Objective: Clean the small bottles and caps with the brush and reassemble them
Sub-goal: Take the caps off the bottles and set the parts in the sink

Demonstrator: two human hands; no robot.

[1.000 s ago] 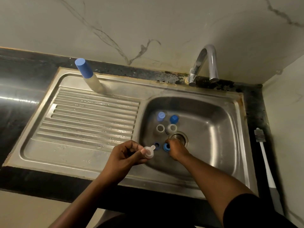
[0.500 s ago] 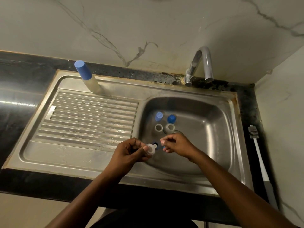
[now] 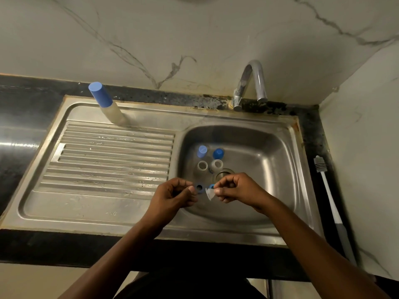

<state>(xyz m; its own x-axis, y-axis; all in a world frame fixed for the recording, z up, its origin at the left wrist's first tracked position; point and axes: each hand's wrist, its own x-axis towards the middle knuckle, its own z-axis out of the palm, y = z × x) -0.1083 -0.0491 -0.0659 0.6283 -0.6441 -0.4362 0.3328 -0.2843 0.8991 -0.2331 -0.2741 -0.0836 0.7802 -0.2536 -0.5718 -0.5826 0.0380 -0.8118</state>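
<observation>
Over the stainless steel sink basin (image 3: 269, 169) our right hand (image 3: 237, 188) pinches a small translucent plastic piece (image 3: 209, 194), while our left hand (image 3: 172, 197) is curled, its contents impossible to tell.

I see a pale blue cap (image 3: 202, 151) and a deeper blue cap (image 3: 218, 153) in the grey steel sink (image 3: 259, 143) with its ribbed drainboard (image 3: 112, 158), a translucent piece (image 3: 209, 194), a cream marble wall (image 3: 194, 29) with grey veins, and a white brush (image 3: 326, 186), grey-handled.
</observation>
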